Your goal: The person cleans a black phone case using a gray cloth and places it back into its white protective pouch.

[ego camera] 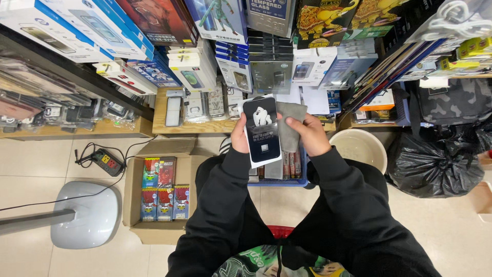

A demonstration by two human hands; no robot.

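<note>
My left hand (239,136) holds a flat black package with a white border (262,131), upright and tilted a little, in front of the shelves. My right hand (310,134) grips a grey cloth (290,123) pressed against the package's right edge, thumb lying over the cloth. Both arms wear black sleeves. Below the hands stands a blue basket (302,180) with several slim packs standing on edge; my arms hide most of it.
A wooden shelf (161,125) carries stacked boxes and hanging packs. An open cardboard box (134,197) of colourful packs sits on the floor at left, beside a power strip (106,161) and a grey stand base (84,215). A beige basin (361,146) and black rubbish bag (435,164) lie right.
</note>
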